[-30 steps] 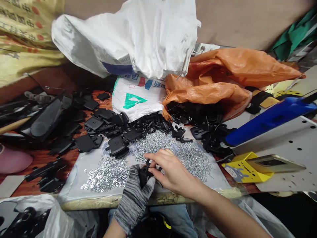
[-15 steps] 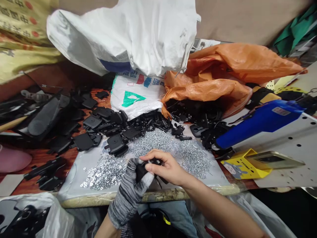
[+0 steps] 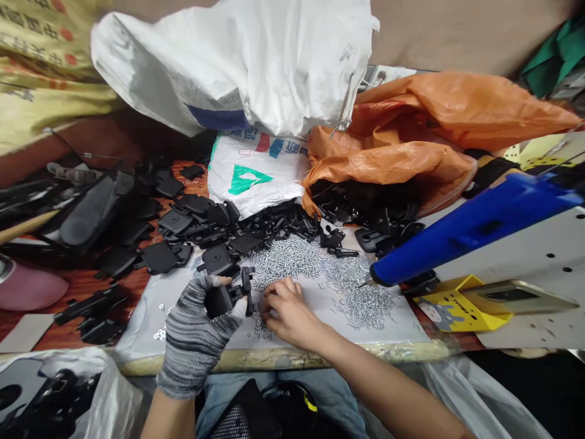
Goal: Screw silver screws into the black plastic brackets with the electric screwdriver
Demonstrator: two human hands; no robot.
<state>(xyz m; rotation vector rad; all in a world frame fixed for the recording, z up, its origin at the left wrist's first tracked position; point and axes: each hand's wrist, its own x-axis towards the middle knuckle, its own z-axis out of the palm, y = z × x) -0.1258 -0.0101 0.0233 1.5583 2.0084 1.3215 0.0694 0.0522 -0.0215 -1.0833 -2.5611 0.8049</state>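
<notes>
I see my left hand (image 3: 196, 332), in a grey glove, closed tight around a black part (image 3: 225, 299). It holds the part just above the near side of the surface (image 3: 406, 334), right in front of me. My right hand (image 3: 286, 312) is bare. Its fingers are bent down into some small silver bits (image 3: 261, 328) just beside the part. I cannot tell if it has one pinched or is only touching them.

I think the work is far from done. The part in my glove does not look finished to me. Lots of loose black parts (image 3: 201, 228) lie in heaps behind it, and big piles of screws (image 3: 292, 259) are spread out past my right hand. I see no heap that I can call done.

The black part lies long-ways from left to right. Its thick end sits in my glove. Its thin end sticks out to the right, toward my bare hand, and tips up a little.

A blue tool (image 3: 457, 235) hangs over the surface on the right.
</notes>
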